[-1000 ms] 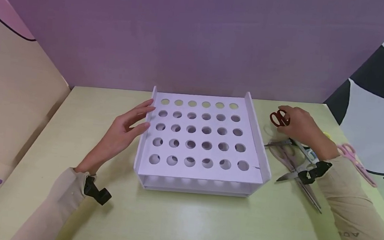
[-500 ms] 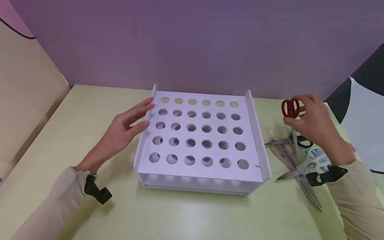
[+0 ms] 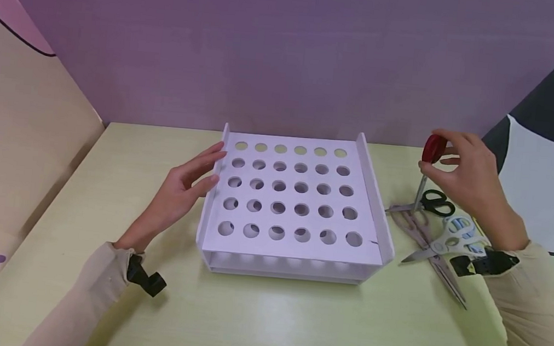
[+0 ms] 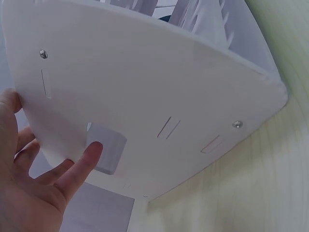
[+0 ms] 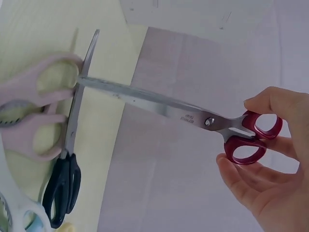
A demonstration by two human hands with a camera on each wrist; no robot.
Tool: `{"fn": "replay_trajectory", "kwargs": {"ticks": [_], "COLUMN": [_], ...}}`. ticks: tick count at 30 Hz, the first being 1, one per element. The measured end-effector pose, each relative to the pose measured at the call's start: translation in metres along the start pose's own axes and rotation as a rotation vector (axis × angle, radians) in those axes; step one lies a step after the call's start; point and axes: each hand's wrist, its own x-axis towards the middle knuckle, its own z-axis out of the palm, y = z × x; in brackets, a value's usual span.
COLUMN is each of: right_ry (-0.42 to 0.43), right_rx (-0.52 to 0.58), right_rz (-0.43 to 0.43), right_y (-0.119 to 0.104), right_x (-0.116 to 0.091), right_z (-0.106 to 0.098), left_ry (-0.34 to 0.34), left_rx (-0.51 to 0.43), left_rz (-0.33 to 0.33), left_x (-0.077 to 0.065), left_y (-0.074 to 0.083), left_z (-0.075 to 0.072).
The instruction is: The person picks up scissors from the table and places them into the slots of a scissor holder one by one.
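Observation:
A white rack (image 3: pixel 290 177) with rows of round holes stands on the table. My left hand (image 3: pixel 176 190) rests against its left side panel, fingers spread and fairly straight; in the left wrist view the thumb lies by a rectangular cutout in that panel (image 4: pixel 125 87). Right of the rack, my right hand (image 3: pixel 476 182) pinches scissors with red handles (image 3: pixel 433 148), raised and pointing blades-down. In the right wrist view the scissors' blades (image 5: pixel 164 104) are closed together, and thumb and fingertips hold the red finger loops. The tip overlaps black-handled scissors (image 5: pixel 60 188); contact is unclear.
Below my right hand lies a pile: pink-handled scissors (image 3: pixel 413 224), white-handled scissors (image 3: pixel 449 242) and the black-handled pair. A blue-and-white item (image 3: pixel 469 234) is partly hidden there. A purple wall (image 3: pixel 287 58) rises behind the table.
My right hand has lifted the red-handled scissors and shifted right, turning them from lying low to upright. More of the pile now shows. The left hand stays on the rack.

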Motion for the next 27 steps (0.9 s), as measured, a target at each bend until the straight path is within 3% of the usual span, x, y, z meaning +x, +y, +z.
{"fn": "replay_trajectory", "kwargs": {"ticks": [14, 27], "right_ry": [0.121, 0.206], "right_rx": [0.058, 0.037], "right_rz": [-0.082, -0.114], "right_y": [-0.019, -0.041], "right_x": [-0.005, 0.011], "right_z": [-0.006, -0.019], "left_ry": [0.015, 0.027], "left_rx": [-0.015, 0.008], "left_rz": [-0.02, -0.008], "left_x": [-0.005, -0.003], "left_y": [-0.002, 0.001], "left_z": [0.005, 0.001]}}
